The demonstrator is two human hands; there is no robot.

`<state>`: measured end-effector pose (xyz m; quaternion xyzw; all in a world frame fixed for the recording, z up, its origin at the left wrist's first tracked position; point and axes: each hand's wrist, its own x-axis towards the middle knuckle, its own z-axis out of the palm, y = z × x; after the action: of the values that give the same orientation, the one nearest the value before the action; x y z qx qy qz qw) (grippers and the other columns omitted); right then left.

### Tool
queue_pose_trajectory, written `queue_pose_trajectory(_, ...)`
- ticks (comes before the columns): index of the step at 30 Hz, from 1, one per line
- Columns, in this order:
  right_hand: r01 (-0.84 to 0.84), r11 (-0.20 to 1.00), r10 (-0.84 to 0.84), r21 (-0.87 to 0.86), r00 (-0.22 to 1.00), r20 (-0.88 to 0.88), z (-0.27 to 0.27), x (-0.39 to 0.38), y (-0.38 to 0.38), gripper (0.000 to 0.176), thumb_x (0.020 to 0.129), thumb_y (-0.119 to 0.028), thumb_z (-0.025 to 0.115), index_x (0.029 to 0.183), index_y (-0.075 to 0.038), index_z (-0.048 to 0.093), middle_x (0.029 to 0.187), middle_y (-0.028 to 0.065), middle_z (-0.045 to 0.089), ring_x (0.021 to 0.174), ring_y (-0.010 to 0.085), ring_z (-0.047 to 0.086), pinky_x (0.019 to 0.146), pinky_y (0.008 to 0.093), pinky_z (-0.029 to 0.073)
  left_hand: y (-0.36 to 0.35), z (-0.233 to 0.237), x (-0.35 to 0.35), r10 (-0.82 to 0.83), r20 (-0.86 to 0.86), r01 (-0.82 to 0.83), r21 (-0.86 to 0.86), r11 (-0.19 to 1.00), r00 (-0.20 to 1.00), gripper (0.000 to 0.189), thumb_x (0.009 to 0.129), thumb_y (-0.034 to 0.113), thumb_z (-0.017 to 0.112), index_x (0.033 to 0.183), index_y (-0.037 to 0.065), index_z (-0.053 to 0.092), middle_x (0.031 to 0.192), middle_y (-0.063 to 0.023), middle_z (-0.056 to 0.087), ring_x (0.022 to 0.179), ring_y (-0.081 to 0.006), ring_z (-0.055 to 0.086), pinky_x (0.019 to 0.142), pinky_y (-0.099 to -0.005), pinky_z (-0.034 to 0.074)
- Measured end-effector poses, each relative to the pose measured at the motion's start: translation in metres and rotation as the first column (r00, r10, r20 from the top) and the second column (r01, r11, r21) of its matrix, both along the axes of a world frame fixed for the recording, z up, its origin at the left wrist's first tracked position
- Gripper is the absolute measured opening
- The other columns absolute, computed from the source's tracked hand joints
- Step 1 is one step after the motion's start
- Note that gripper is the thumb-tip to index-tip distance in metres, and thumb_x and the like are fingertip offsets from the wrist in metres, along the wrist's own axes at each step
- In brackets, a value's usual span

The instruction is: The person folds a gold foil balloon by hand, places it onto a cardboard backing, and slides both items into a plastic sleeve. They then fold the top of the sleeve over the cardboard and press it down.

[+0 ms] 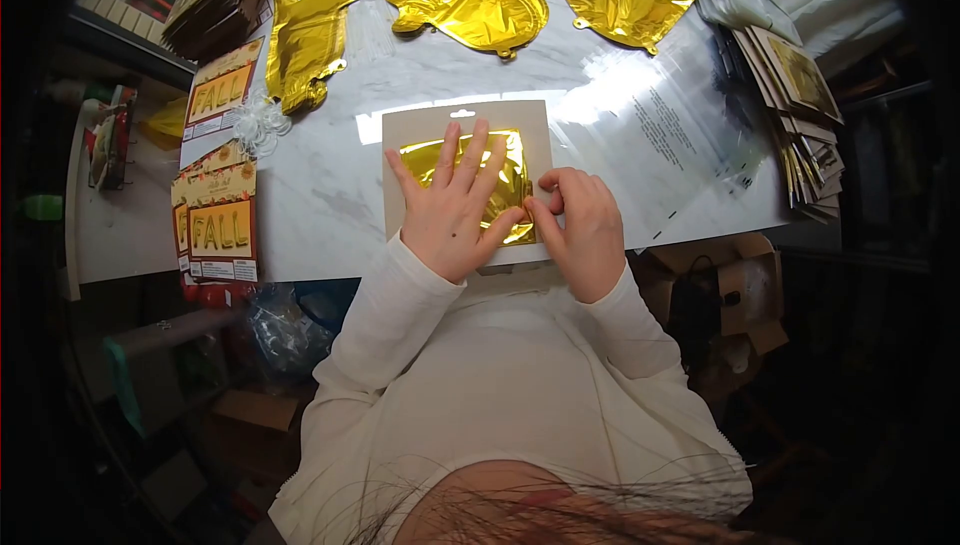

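Near the front edge of the marbled surface (pixel 340 185), one brown card (pixel 541 140) lies beneath one folded gold foil (pixel 514 170). The left hand (pixel 452 213) rests flat on the foil, fingers spread wide; the right hand (pixel 585 230) bends narrow, thumb and forefinger at the foil's right edge, whether pinching it I cannot tell. Beyond lie three larger foil shapes (pixel 470 5); at left, at least three FALL packs (pixel 222 227) show.

White marbled tabletop (pixel 325 195) with bright light reflections (pixel 370 129)
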<state>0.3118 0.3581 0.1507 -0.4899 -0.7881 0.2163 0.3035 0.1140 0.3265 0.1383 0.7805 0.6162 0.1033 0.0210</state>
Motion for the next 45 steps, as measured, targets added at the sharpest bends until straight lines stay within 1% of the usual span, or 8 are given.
queue_pose_trajectory(8, 0.054, 0.97, -0.064, -0.239, 0.997, -0.035, 0.008, -0.006, 0.003, 0.019, 0.094, -0.008, 0.073, 0.11, -0.002, 0.067, 0.101, 0.013, 0.067, 0.097, 0.0306, 0.067, 0.087, 0.0427, 0.053, 0.001, -0.005, -0.012, 0.057, 0.363, -0.075, 0.035, 0.997, 0.93, 0.068, 0.103, 0.038, 0.054, 0.163, 0.009, 0.042, 0.172, -0.0164, 0.034, 0.16, -0.0409, 0.027, 0.12, -0.0777, 0.0)
queue_pose_trajectory(10, -0.018, 0.998, 0.016, -0.062, 0.999, -0.038, 0.009, -0.012, 0.004, 0.028, 0.095, -0.009, 0.072, 0.121, -0.004, 0.066, 0.117, 0.0148, 0.066, 0.11, 0.0332, 0.065, 0.097, 0.0438, 0.051, 0.0, -0.005, -0.02, 0.077, 0.527, -0.109, 0.029, 0.994, 0.846, 0.064, 0.104, 0.031, 0.05, 0.162, 0.008, 0.042, 0.171, -0.0173, 0.036, 0.16, -0.0412, 0.028, 0.123, -0.0735, -0.002)
queue_pose_trajectory(13, -0.19, 0.963, 0.176, 0.189, 0.98, 0.089, 0.014, -0.023, 0.003, 0.046, 0.098, -0.014, 0.07, 0.142, -0.007, 0.06, 0.146, 0.0165, 0.057, 0.135, 0.0375, 0.055, 0.113, 0.0469, 0.043, -0.002, -0.002, -0.028, 0.11, 0.771, -0.131, -0.035, 0.991, 0.627, 0.06, 0.104, 0.018, 0.043, 0.162, 0.003, 0.041, 0.17, -0.0167, 0.037, 0.16, -0.039, 0.028, 0.127, -0.0634, -0.005)
queue_pose_trajectory(14, -0.292, 0.922, 0.243, 0.253, 0.948, 0.207, 0.015, -0.026, 0.003, 0.055, 0.099, -0.017, 0.069, 0.152, -0.008, 0.054, 0.159, 0.0164, 0.049, 0.147, 0.0392, 0.047, 0.121, 0.0488, 0.037, -0.002, -0.007, -0.029, 0.102, 0.924, -0.119, -0.062, 0.991, 0.369, 0.058, 0.104, 0.017, 0.041, 0.161, 0.001, 0.041, 0.169, -0.0165, 0.039, 0.159, -0.0358, 0.03, 0.129, -0.0587, 0.0)
queue_pose_trajectory(19, -0.315, 0.942, 0.274, 0.119, 0.923, 0.27, -0.013, -0.03, 0.003, 0.06, 0.102, -0.025, 0.066, 0.157, -0.007, 0.049, 0.165, 0.0159, 0.043, 0.154, 0.0379, 0.039, 0.126, 0.0509, 0.031, -0.001, -0.009, -0.04, -0.031, 0.969, -0.258, -0.035, 0.965, -0.246, 0.05, 0.106, 0.009, 0.046, 0.155, -0.002, 0.046, 0.162, -0.0169, 0.046, 0.152, -0.026, 0.04, 0.127, -0.0415, 0.03)
queue_pose_trajectory(22, -0.31, 0.945, 0.276, 0.106, 0.927, 0.254, -0.014, -0.03, 0.005, 0.059, 0.103, -0.026, 0.065, 0.157, -0.007, 0.049, 0.165, 0.0162, 0.044, 0.153, 0.0375, 0.04, 0.125, 0.0513, 0.032, -0.01, -0.014, -0.06, 0.138, 0.985, -0.373, -0.091, 0.923, 0.102, 0.051, 0.103, 0.002, 0.056, 0.153, 0.0, 0.047, 0.16, -0.0153, 0.046, 0.149, -0.0272, 0.045, 0.122, -0.0413, 0.04)
queue_pose_trajectory(34, -0.301, 0.945, 0.265, 0.125, 0.933, 0.245, -0.014, -0.029, 0.004, 0.058, 0.103, -0.025, 0.064, 0.156, -0.006, 0.05, 0.164, 0.0173, 0.045, 0.152, 0.0385, 0.042, 0.125, 0.0519, 0.033, 0.017, 0.005, -0.073, 0.274, 0.79, -0.396, -0.044, 0.917, 0.549, 0.055, 0.09, 0.0, 0.075, 0.142, 0.004, 0.058, 0.137, -0.0133, 0.054, 0.108, -0.0229, 0.065, 0.081, -0.0313, 0.065)
queue_pose_trajectory(45, -0.299, 0.946, 0.27, 0.126, 0.941, 0.206, -0.014, -0.027, 0.004, 0.06, 0.102, -0.025, 0.065, 0.156, -0.005, 0.049, 0.164, 0.0203, 0.043, 0.152, 0.0418, 0.04, 0.125, 0.052, 0.033, 0.026, 0.0, -0.077, 0.308, 0.753, -0.379, -0.084, 0.922, 0.581, 0.061, 0.081, -0.002, 0.082, 0.138, 0.01, 0.065, 0.14, -0.0088, 0.056, 0.104, -0.0198, 0.068, 0.083, -0.0295, 0.061)
